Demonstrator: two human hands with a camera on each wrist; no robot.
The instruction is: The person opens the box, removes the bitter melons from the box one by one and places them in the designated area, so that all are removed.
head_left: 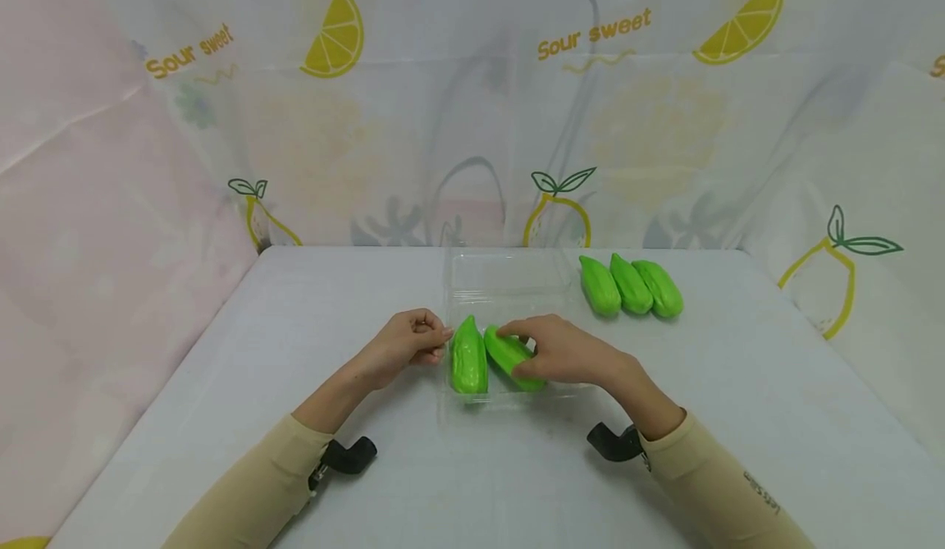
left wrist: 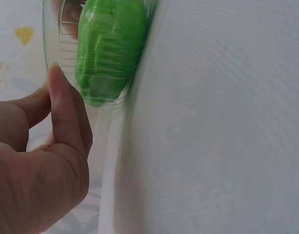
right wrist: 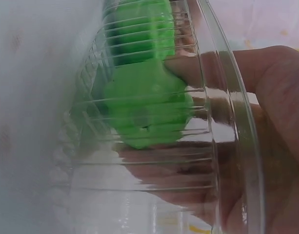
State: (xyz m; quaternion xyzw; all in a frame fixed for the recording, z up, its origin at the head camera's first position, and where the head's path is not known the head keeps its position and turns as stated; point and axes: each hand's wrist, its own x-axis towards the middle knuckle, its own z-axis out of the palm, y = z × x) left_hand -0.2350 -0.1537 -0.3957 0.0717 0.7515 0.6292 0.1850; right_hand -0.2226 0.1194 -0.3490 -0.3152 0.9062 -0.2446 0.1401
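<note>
Head view: left hand [head_left: 404,344] pinched the edge of the clear plastic box [head_left: 499,382]; right hand [head_left: 570,354] gripped a long green vegetable [head_left: 505,354], open gap leftward.

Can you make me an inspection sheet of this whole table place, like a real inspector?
Surface: white tabletop
Job's things: clear plastic box, open lid at back; two green gourd-shaped vegetables inside; three matching ones at back right
Clutter: nothing seen
Hands: left hand pinches the box's left rim; right hand grips the right-hand vegetable inside
Cables: nothing seen
Surroundings: fabric backdrop printed with lemons and "Sour sweet"
</note>
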